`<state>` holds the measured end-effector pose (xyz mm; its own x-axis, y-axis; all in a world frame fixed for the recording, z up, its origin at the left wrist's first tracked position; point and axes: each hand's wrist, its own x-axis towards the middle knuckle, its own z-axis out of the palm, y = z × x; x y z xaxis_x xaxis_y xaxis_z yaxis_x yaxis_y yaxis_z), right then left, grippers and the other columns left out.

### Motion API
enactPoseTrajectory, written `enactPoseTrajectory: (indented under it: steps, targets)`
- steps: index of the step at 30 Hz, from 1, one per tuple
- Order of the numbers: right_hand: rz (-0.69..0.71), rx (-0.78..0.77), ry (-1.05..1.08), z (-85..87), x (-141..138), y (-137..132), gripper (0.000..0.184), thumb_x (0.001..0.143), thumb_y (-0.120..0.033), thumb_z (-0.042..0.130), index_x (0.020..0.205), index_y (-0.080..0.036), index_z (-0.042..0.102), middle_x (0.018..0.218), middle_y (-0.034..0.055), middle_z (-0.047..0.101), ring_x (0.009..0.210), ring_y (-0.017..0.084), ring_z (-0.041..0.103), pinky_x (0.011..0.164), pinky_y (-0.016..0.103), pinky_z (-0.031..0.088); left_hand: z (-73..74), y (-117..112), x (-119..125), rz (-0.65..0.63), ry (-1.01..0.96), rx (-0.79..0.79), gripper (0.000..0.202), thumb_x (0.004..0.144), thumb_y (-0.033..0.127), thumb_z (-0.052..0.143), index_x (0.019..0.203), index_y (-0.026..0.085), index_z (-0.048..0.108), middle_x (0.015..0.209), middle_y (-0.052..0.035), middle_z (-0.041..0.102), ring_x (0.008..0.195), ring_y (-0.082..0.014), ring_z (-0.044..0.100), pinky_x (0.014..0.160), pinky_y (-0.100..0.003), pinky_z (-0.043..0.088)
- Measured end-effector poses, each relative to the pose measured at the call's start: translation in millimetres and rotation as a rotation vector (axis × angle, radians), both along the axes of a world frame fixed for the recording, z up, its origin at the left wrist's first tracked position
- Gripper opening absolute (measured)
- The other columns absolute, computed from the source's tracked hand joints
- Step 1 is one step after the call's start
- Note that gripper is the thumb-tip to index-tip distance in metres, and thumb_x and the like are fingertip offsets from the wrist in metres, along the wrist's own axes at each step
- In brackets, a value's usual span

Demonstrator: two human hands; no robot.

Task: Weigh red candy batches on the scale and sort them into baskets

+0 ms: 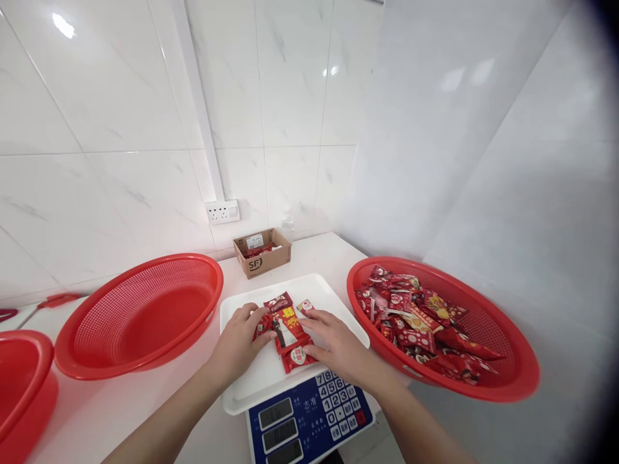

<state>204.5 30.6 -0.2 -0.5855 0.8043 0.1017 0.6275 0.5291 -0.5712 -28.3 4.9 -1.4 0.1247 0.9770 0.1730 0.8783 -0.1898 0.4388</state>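
A white scale tray [244,386] carries a small pile of snack packets. On top lies a red packet [289,328] with yellow lettering and a printed figure. A dark red packet [279,301] shows behind it and another red packet [296,358] in front. My left hand [239,341] is at the pile's left side, thumb and fingers closed around a small red packet [261,326], partly hidden. At the right side, my right hand [333,338] has its fingers apart and touching the packets' edges. A pale-and-red packet [305,306] peeks out by its fingertips.
The scale's blue keypad panel [309,412] faces me. At right a red basket [517,367] holds many snack packets. Another red basket [140,322] stands left, and a red basin [24,380] is cut off beyond it. A cardboard box [268,261] sits near the wall socket [222,211].
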Motion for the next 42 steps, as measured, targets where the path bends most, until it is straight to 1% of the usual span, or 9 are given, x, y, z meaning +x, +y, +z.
enactPoseTrajectory:
  steps: [2, 4, 7, 9, 19, 27, 33, 38, 42]
  targets:
    - [0.035, -0.005, -0.031, 3.8, 2, -2, 0.058, 0.08, -0.047, 0.058, 0.132, -0.023, 0.048, 0.146, 0.0085, 0.035, 0.135, 0.027, 0.026, 0.11, 0.044, 0.023, -1.8, 0, 0, -0.024, 0.044, 0.034, 0.044, 0.087, 0.043, 0.048, 0.126, 0.023, 0.048, 0.132, -0.0101, 0.046, 0.124, -0.029, 0.04, 0.1, -0.045, 0.037]
    - [0.064, -0.035, -0.083, 5.7, 3, -2, 0.069, 0.076, -0.054, 0.06, 0.136, -0.025, 0.043, 0.15, 0.0073, 0.026, 0.139, 0.028, 0.015, 0.112, 0.046, 0.018, -3.1, 0, 2, -0.08, 0.062, -0.004, 0.055, 0.087, 0.05, 0.046, 0.135, 0.024, 0.039, 0.146, -0.0116, 0.031, 0.135, -0.0305, 0.023, 0.106, -0.049, 0.028]
    - [0.068, -0.096, -0.143, 4.2, 3, 3, 0.079, 0.072, -0.056, 0.062, 0.14, -0.026, 0.034, 0.153, 0.0077, 0.017, 0.14, 0.029, 0.005, 0.111, 0.05, 0.012, -5.8, 2, 5, -0.172, 0.091, -0.116, 0.072, 0.084, 0.061, 0.04, 0.143, 0.023, 0.025, 0.154, -0.0128, 0.011, 0.14, -0.0311, -0.001, 0.11, -0.053, 0.015]
    - [0.065, -0.125, -0.145, 1.5, 1, 8, 0.082, 0.073, -0.054, 0.063, 0.142, -0.026, 0.03, 0.154, 0.009, 0.013, 0.14, 0.029, 0.004, 0.111, 0.051, 0.011, -8.1, 6, 7, -0.22, 0.115, -0.172, 0.077, 0.083, 0.064, 0.037, 0.145, 0.021, 0.02, 0.154, -0.0142, 0.007, 0.139, -0.0304, -0.005, 0.111, -0.053, 0.012]
    - [0.041, -0.121, -0.075, 1.9, -12, 18, 0.07, 0.079, -0.045, 0.057, 0.14, -0.017, 0.035, 0.152, 0.0107, 0.02, 0.139, 0.023, 0.018, 0.111, 0.04, 0.021, -1.9, 31, 7, -0.286, 0.17, -0.204, 0.075, 0.084, 0.064, 0.037, 0.143, 0.021, 0.024, 0.152, -0.0143, 0.019, 0.14, -0.0291, 0.008, 0.11, -0.051, 0.015]
    - [0.029, -0.079, -0.106, -3.3, -16, 18, 0.073, 0.078, -0.044, 0.058, 0.141, -0.014, 0.034, 0.151, 0.0124, 0.021, 0.138, 0.025, 0.019, 0.112, 0.04, 0.021, 1.9, 36, 19, -0.276, 0.178, -0.173, 0.075, 0.084, 0.063, 0.037, 0.144, 0.02, 0.024, 0.153, -0.0135, 0.013, 0.139, -0.0301, -0.001, 0.11, -0.053, 0.01]
    - [0.045, -0.05, -0.115, -4.1, -17, 18, 0.072, 0.08, -0.043, 0.056, 0.141, -0.012, 0.033, 0.15, 0.0141, 0.023, 0.138, 0.025, 0.021, 0.111, 0.042, 0.022, 1.0, 37, 24, -0.283, 0.191, -0.184, 0.077, 0.083, 0.066, 0.035, 0.142, 0.017, 0.029, 0.152, -0.0162, 0.016, 0.139, -0.0313, 0.01, 0.109, -0.053, 0.016]
    - [0.078, -0.068, -0.15, -3.0, -14, 17, 0.079, 0.079, -0.048, 0.056, 0.143, -0.014, 0.026, 0.152, 0.0127, 0.017, 0.14, 0.024, 0.014, 0.113, 0.042, 0.018, -1.4, 34, 21, -0.289, 0.176, -0.131, 0.074, 0.083, 0.065, 0.037, 0.141, 0.019, 0.031, 0.15, -0.0141, 0.023, 0.138, -0.0296, 0.017, 0.109, -0.051, 0.018]
    - [0.078, -0.061, -0.145, 3.0, -21, 24, 0.087, 0.079, -0.058, 0.051, 0.146, -0.014, 0.016, 0.153, 0.0132, 0.011, 0.141, 0.025, 0.005, 0.113, 0.044, 0.014, -2.0, 41, 20, -0.271, 0.145, -0.074, 0.073, 0.087, 0.063, 0.028, 0.143, 0.015, 0.026, 0.149, -0.0141, 0.028, 0.138, -0.027, 0.02, 0.111, -0.045, 0.019]
